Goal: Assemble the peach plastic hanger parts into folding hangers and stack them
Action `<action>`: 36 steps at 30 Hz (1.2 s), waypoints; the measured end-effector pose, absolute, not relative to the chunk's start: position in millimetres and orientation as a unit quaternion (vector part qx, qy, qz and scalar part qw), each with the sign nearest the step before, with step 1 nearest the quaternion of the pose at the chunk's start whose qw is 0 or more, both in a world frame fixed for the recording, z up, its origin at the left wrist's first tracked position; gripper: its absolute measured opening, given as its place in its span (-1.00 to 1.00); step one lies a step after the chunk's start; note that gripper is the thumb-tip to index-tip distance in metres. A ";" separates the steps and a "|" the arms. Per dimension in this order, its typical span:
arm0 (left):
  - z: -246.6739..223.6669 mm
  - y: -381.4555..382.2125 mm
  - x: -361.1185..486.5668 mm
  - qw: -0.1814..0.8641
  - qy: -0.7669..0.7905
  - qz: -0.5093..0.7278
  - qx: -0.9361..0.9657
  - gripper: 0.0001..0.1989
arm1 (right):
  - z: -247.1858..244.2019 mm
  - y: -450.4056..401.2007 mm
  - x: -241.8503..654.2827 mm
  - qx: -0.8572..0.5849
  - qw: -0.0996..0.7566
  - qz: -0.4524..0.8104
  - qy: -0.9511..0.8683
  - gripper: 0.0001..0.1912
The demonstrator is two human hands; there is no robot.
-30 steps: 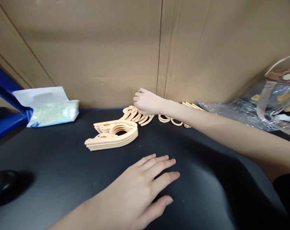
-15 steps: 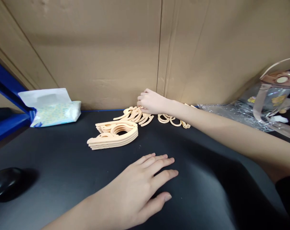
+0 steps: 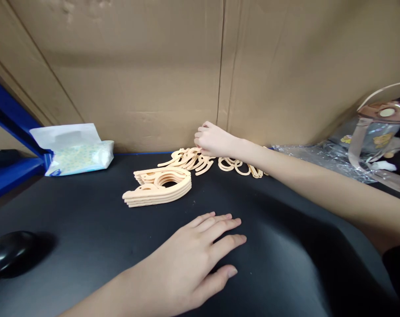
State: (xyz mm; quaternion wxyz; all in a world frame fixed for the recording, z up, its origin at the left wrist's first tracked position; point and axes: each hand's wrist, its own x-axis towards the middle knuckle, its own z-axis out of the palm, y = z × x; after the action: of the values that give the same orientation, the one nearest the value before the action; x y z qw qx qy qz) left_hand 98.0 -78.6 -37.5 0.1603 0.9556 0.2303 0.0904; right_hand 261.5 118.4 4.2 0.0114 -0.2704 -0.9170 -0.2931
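Note:
My left hand (image 3: pixel 200 255) lies flat on the black tabletop (image 3: pixel 97 237) with its fingers spread and nothing in it. Farther back, my right hand (image 3: pixel 216 140) reaches over a loose pile of cream plastic hanger parts (image 3: pixel 186 158), its fingers curled in. Whatever those fingers hold, if anything, is hidden behind the hand. Ring-shaped pieces (image 3: pixel 226 164) lie under and beside the right wrist. Between the two hands, toward the left, a neat stack of folded cream plastic hangers (image 3: pixel 158 196) rests on the table.
An opened pack of tissues (image 3: pixel 79 154) stands at the back left beside a blue metal frame (image 3: pixel 15 171). A black mouse (image 3: pixel 11 253) sits at the left edge. Brown cardboard (image 3: pixel 137 75) rises behind. Clear plastic wrap (image 3: pixel 305 156) and a transparent bag with straps (image 3: pixel 378 132) are at the right.
My right hand has shifted very slightly to the right over the pile, and the whole view has moved a little too. My left hand and the stack of hangers stay put.

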 end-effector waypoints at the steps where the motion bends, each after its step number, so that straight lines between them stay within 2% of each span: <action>1: -37.5 -78.7 98.1 0.159 0.231 0.087 0.956 -0.58 | 7.5 117.2 265.5 -0.276 0.017 -0.294 -0.915 -0.76; 6: -36.7 -79.0 98.7 0.150 0.230 0.087 0.958 -0.58 | 22.9 104.5 295.8 -0.294 0.050 -0.305 -0.904 -0.73; 12: -38.8 -79.0 97.4 0.136 0.223 0.091 0.961 -0.57 | 32.4 66.0 347.2 -0.293 0.129 -0.312 -0.895 -0.65; 14: -41.0 -79.6 96.1 0.115 0.225 0.102 0.962 -0.58 | 33.5 46.8 363.4 -0.298 0.152 -0.277 -0.901 -0.68; 20: -47.2 -78.2 95.4 0.034 0.247 0.207 0.946 -0.59 | 19.6 -15.0 385.9 -0.285 0.142 -0.093 -0.944 -0.85; 25: -49.6 -74.3 96.3 0.052 0.243 0.184 0.951 -0.56 | 0.5 -44.9 379.3 -0.295 0.130 0.059 -0.945 -0.90; 30: -47.7 -72.9 97.8 0.081 0.232 0.166 0.955 -0.61 | 1.7 -32.8 369.5 -0.292 0.070 0.121 -0.946 -0.94; 33: -45.6 -73.4 98.3 0.089 0.232 0.163 0.955 -0.64 | 11.8 -2.8 359.9 -0.293 0.100 0.122 -0.943 -0.90; 36: -44.7 -74.0 97.7 0.094 0.235 0.161 0.954 -0.64 | 18.4 38.4 344.9 -0.332 0.100 0.003 -0.938 -0.78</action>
State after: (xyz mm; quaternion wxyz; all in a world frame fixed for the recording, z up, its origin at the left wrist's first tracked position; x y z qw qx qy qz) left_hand 97.7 -74.0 -44.7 0.0940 0.9539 0.2350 0.1611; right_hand 344.9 38.4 18.4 0.1001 -0.3317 -0.9381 0.0034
